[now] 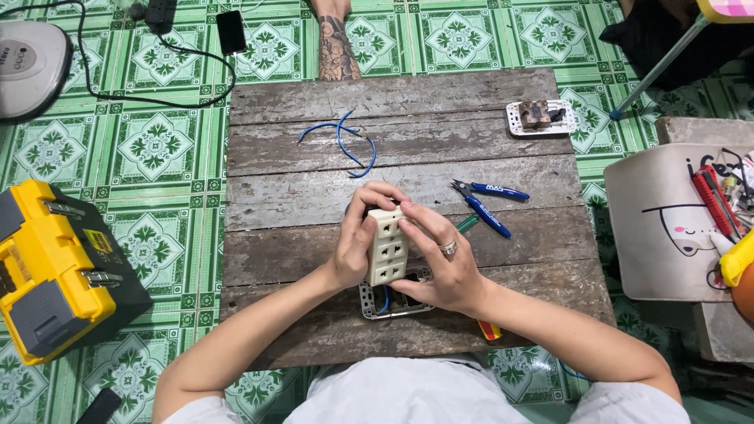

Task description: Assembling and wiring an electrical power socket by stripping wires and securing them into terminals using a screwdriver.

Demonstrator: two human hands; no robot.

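Note:
Both my hands hold a cream three-outlet socket strip (pixel 388 250) upright over the middle of a weathered wooden board (pixel 314 188). My left hand (pixel 357 239) grips its left side and top. My right hand (pixel 444 263), with a ring on one finger, wraps its right side. Under the hands lies a metal mounting frame (pixel 369 302) with a blue wire inside it. A green-handled tool (pixel 468 222) pokes out behind my right hand.
Blue-handled cutters (pixel 487 206) lie right of my hands, loose blue wires (pixel 345 137) at the back, a white socket plate (pixel 540 117) far right. A yellow toolbox (pixel 47 267) sits left on the tiled floor. Another person's tattooed leg (pixel 336 43) is beyond the board.

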